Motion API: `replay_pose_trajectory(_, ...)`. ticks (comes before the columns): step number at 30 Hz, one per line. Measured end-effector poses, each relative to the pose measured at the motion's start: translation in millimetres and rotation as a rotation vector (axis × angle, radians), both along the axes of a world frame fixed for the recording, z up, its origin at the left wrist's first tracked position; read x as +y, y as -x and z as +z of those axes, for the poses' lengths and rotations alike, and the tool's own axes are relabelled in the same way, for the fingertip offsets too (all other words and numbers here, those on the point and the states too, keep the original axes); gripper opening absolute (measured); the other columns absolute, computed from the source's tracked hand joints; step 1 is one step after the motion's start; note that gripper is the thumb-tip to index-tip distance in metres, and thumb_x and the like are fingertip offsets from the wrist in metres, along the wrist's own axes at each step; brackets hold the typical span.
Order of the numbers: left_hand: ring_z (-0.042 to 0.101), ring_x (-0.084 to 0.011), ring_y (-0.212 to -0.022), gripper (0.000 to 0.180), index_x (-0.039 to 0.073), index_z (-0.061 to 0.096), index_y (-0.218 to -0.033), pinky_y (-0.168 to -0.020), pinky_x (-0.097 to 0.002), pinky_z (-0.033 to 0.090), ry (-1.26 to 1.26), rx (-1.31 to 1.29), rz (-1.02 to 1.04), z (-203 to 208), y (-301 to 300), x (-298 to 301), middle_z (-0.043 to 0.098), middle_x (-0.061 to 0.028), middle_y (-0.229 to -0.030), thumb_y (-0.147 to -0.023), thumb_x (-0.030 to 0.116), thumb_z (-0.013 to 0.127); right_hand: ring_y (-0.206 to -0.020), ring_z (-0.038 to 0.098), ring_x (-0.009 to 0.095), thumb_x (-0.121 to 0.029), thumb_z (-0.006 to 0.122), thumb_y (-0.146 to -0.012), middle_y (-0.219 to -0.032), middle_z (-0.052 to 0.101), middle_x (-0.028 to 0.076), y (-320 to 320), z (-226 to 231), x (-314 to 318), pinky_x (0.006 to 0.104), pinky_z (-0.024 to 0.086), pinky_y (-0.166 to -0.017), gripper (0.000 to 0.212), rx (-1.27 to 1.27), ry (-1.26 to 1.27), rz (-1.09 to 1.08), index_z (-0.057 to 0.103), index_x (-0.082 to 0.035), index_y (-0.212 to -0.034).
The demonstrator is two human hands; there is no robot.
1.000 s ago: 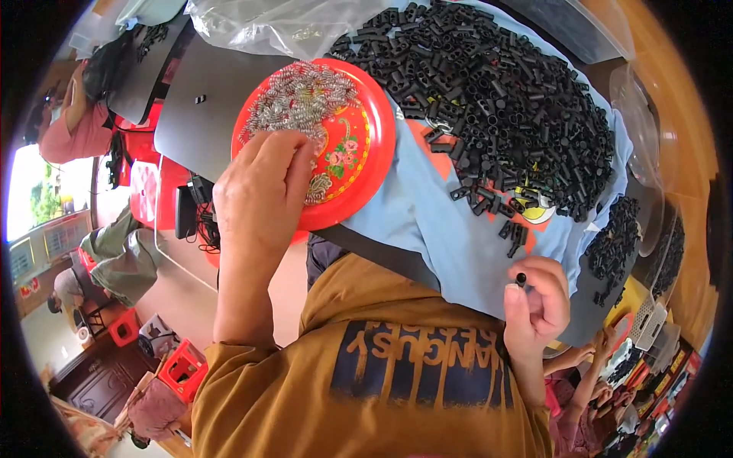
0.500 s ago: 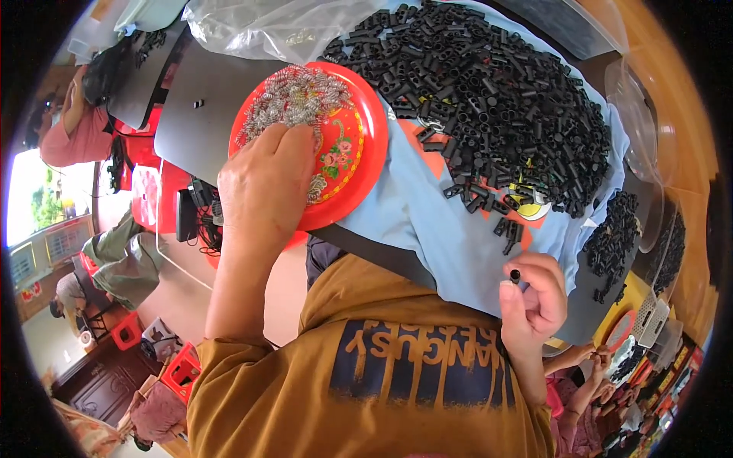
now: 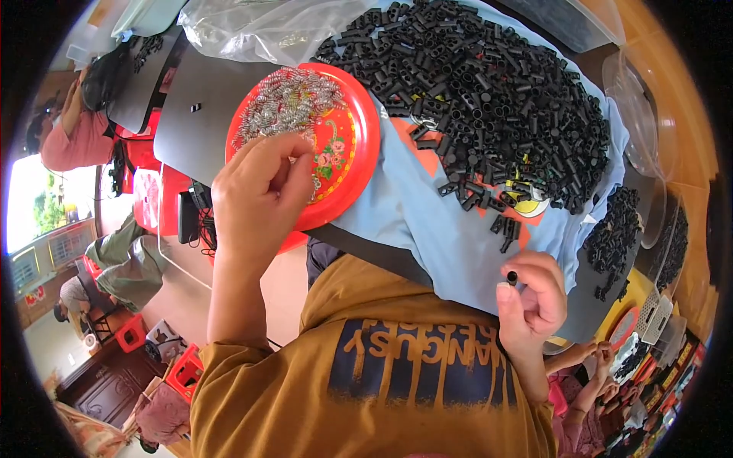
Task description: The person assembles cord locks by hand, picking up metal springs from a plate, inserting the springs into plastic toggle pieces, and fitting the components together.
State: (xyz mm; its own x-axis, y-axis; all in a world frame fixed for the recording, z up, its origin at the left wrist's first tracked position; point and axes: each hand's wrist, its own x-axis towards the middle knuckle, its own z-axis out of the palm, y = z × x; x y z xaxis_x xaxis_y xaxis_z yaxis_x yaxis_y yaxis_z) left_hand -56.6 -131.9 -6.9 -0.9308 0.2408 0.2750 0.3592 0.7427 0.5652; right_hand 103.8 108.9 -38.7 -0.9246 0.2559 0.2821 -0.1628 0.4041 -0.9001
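Note:
Above the near left side of a round red tray [image 3: 362, 164] is my left hand [image 3: 256, 191], thumb and fingertips pinched together. Whatever sits in that pinch is hidden or too small to name. Small silvery coil springs [image 3: 294, 99] lie heaped on the tray's far half, just beyond my fingers. My right hand [image 3: 534, 305] grips a small black plastic tube [image 3: 512, 277] between thumb and forefinger, its open end facing up. Past that hand, a large heap of similar black tubes [image 3: 489, 107] spreads over a light blue cloth [image 3: 416, 221].
A clear plastic bag [image 3: 259, 30] lies beyond the tray. One small black piece [image 3: 196, 107] rests on the grey table [image 3: 183, 141] to the left. More black parts [image 3: 611, 240] are piled at the right. Other people [image 3: 588, 397] sit at the lower right.
My left hand has lifted slightly back from the springs, and its fingers have curled into a pinch. My right hand still holds the black tube in nearly the same place.

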Motion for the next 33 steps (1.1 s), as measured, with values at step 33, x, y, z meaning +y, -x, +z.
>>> replay_pose_trajectory(33,0.044,-0.0060,-0.050,0.020,0.002,0.064,-0.091,-0.045,-0.0217,0.033,-0.642,-0.410,-0.658,-0.3,-47.3,58.8,0.054,-0.0014,-0.064,-0.072,-0.006,0.066,-0.082,0.060,0.020,-0.001,0.065,-0.082,-0.090,0.063,0.011,21.2,13.2,-20.0,0.0284,0.045,-0.073,0.014,-0.079,0.588,0.245,0.061,0.002,-0.095)
